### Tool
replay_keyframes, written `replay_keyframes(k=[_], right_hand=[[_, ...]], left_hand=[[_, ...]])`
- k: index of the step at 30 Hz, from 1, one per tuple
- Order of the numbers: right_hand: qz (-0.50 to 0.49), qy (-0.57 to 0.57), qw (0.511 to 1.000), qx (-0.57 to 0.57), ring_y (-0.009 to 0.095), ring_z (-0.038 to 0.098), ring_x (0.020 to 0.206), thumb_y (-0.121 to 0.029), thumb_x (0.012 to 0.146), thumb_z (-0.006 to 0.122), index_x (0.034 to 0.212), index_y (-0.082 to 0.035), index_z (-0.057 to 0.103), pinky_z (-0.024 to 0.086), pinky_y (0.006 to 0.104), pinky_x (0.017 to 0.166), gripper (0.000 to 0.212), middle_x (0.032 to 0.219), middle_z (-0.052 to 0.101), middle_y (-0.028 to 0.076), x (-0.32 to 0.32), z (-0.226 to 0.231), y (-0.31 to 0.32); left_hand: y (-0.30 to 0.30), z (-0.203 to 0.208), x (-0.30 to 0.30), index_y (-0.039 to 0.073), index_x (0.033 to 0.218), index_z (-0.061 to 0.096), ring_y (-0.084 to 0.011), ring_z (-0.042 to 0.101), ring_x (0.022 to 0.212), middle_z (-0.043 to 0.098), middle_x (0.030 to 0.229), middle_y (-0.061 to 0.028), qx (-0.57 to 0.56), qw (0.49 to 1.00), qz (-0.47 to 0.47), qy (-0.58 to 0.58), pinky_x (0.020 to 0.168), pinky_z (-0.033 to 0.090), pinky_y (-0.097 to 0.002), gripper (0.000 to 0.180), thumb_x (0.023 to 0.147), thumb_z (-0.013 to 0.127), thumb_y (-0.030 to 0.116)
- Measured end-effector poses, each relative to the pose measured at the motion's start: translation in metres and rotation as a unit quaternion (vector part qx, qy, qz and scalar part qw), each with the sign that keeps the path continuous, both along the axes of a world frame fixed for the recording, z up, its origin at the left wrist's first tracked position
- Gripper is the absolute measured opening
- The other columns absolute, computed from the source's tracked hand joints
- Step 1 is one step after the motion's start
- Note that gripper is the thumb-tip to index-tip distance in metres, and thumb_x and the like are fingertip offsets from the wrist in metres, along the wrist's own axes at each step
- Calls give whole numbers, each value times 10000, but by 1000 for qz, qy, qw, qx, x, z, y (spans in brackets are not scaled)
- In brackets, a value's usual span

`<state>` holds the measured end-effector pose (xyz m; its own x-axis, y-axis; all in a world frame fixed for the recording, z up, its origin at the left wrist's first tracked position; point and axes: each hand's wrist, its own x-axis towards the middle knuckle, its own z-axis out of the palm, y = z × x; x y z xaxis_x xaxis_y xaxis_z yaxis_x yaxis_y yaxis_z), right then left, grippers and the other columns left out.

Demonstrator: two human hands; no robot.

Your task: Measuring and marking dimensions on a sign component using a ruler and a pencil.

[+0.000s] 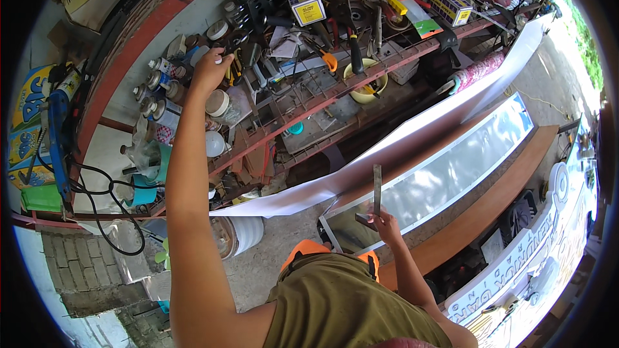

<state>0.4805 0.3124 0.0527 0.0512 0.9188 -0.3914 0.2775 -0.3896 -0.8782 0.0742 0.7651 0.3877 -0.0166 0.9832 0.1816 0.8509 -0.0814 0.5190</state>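
Observation:
My left hand [209, 72] reaches up to the cluttered metal shelf at the left. Its fingers are bent closed among the tools, and what they hold, if anything, I cannot make out. Just right of them lie yellow-handled pliers [235, 69], and a lidded clear jar [223, 107] stands below the wrist. Down in front of my body, my right hand [385, 227] is closed round a try square [377, 187]. The blade of the square points away from me, while its short stock sticks out to the left of my fingers.
A rusty wire shelf [284, 127] carries spray cans [169, 113], boxes [307, 5] and a black-handled screwdriver [356, 55]. A white sheet [284, 203] stands along its front. Beyond my right hand lie a metal-framed panel [445, 177] and a brown board [480, 209]. A white bucket [242, 236] is below.

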Motion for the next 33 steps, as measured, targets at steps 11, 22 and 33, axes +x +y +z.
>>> replay_keyframes(k=[11,22,33], right_hand=[[2,37,999,1,141,665,877,-108,1019,551,1142,-25,706,501,301,841,215,954,723,50,3,-7,0],[-14,17,1000,1,156,698,833,-162,1014,557,1114,-41,727,530,310,806,232,858,753,68,0,25,-3],[-39,33,999,7,166,722,829,-157,1015,539,1088,-14,716,535,317,784,239,848,745,95,-3,24,-12]], left_hand=[[-17,38,-39,37,1373,550,-370,624,1194,638,1293,-233,149,986,25,70,1006,494,-441,538,914,722,258],[-7,42,-41,36,1426,509,-392,607,1221,621,1320,-255,144,986,10,85,1025,484,-456,606,918,722,290],[11,52,-38,92,1466,466,-437,591,1242,605,1347,-280,33,968,50,244,1049,487,-486,726,875,759,396]])
